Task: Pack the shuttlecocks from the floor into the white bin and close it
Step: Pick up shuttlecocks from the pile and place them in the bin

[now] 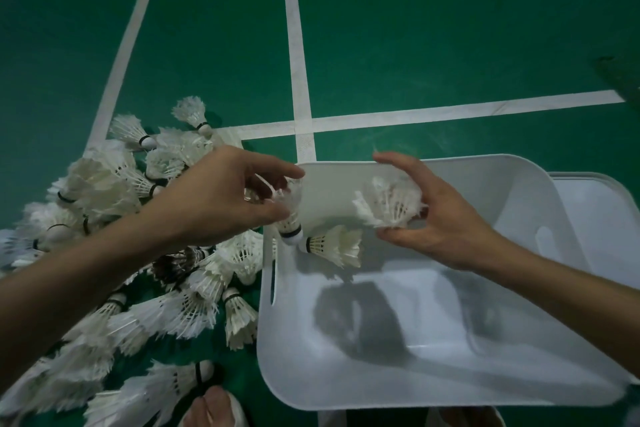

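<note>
A white bin (540, 184) stands on the green floor at the right. One shuttlecock (332, 246) lies on its side inside the bin near the left wall. My left hand (221, 198) holds a shuttlecock (289, 222) with its cork pointing down, right over the bin's left rim. My right hand (440, 218) hovers above the bin and holds another shuttlecock (391, 204) by its feathers between thumb and fingers. A large pile of several white shuttlecocks (145, 253) covers the floor to the left of the bin.
The bin's white lid (602, 218) lies flat behind the bin at the right. White court lines (298, 80) cross the green floor beyond. My feet (214, 407) show at the bottom edge, beside the pile.
</note>
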`<state>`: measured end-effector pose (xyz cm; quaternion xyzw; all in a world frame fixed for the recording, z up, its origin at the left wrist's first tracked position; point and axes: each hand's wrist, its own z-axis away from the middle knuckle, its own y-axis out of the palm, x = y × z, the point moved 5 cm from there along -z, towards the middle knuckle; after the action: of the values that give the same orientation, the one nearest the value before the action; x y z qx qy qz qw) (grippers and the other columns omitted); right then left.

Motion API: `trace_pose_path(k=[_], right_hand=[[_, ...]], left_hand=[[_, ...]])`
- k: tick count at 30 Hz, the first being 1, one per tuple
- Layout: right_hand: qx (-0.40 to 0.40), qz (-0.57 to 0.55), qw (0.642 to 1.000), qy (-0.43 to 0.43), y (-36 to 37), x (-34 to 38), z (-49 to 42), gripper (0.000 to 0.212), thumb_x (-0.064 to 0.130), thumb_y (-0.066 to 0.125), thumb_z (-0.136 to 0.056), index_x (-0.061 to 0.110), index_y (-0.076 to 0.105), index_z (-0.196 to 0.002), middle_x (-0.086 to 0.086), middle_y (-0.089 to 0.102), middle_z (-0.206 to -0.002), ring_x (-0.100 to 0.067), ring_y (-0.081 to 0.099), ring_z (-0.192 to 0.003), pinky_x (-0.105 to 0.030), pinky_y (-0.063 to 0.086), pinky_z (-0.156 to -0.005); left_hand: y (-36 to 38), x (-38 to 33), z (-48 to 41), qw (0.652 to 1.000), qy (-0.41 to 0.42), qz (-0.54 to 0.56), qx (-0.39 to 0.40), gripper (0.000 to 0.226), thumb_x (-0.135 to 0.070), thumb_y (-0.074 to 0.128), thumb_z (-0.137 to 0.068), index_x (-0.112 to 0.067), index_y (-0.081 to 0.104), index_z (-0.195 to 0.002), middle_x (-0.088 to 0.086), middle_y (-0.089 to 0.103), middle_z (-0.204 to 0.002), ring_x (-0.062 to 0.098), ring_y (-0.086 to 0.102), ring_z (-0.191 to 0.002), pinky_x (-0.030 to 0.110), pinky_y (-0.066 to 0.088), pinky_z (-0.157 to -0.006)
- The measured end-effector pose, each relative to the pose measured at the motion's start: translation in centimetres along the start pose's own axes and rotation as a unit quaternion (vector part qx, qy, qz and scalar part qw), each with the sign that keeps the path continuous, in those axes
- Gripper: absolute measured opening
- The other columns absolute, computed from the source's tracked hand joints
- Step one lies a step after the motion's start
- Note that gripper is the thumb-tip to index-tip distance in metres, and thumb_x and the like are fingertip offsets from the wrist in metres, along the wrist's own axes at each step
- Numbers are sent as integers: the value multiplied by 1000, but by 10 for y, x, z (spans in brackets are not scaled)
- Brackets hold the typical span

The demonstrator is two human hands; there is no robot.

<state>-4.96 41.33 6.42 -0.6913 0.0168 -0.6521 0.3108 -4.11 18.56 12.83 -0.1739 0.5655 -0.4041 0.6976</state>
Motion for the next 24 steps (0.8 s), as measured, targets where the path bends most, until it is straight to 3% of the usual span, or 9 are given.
trace_pose_path(k=[2,4,7,13,15,18,20,22,24], right_hand=[[3,47,999,27,-3,-21,5,83,12,84,-68,61,41,-119,5,61,-96,-28,62,-76,-30,55,-73],[-5,117,992,36,-4,-40,9,83,17,84,-68,66,37,-116,14,53,-98,-17,59,-84,-23,49,-77],[7,158,986,50,3,-60,11,79,23,79,-73,68,34,-120,8,44,-100,-6,50,-88,-23,43,-85],[84,194,973,91,17,-89,9,63,24,70,-86,51,41,-135,2,36,-103,-2,41,-87,0,30,-76],[66,184,975,102,15,-95,8,57,25,73,-82,41,48,-131,-4,44,-106,-13,47,-94,-5,32,-74],[11,165,979,123,10,-102,7,50,28,78,-74,28,50,-116,-3,56,-103,-19,54,-98,-25,40,-78],[-16,170,974,147,6,-104,7,47,29,80,-72,27,49,-107,1,58,-97,-19,56,-93,-25,44,-70],[-10,208,963,173,7,-104,8,45,31,81,-71,28,47,-100,2,59,-91,-18,54,-87,-12,36,-51],[0,210,960,183,11,-106,9,46,31,82,-69,28,47,-97,1,60,-86,-17,55,-79,-10,38,-46]], left_hand=[[1,-2,0,1000,11,-23,-2,43,-24,72,-80,-41,61,-117,-24,64,-88,-6,62,-81,10,48,-73],[1,-3,-1,999,18,-33,0,43,-23,71,-82,-42,60,-119,-25,62,-90,-6,60,-84,8,44,-74],[2,-4,-2,999,25,-38,-1,41,-21,70,-82,-42,61,-117,-25,62,-88,-6,60,-82,11,46,-75],[6,-2,-3,999,26,-45,6,39,-20,68,-83,-42,62,-115,-28,59,-84,-9,59,-80,12,46,-76],[7,-3,-4,999,28,-46,9,38,-20,68,-84,-43,62,-114,-27,59,-84,-8,59,-80,13,46,-75],[8,-5,-4,999,29,-41,9,36,-19,68,-84,-43,63,-111,-26,60,-84,-7,61,-77,15,48,-75],[8,-5,-5,999,32,-40,8,36,-19,68,-84,-42,64,-111,-25,60,-84,-6,61,-77,17,48,-74],[10,-5,-6,998,36,-47,7,35,-20,69,-83,-42,64,-111,-26,60,-85,-5,59,-80,15,47,-73],[12,-4,-7,998,36,-48,7,35,-21,69,-83,-42,65,-110,-25,61,-84,-5,59,-80,15,48,-73]])
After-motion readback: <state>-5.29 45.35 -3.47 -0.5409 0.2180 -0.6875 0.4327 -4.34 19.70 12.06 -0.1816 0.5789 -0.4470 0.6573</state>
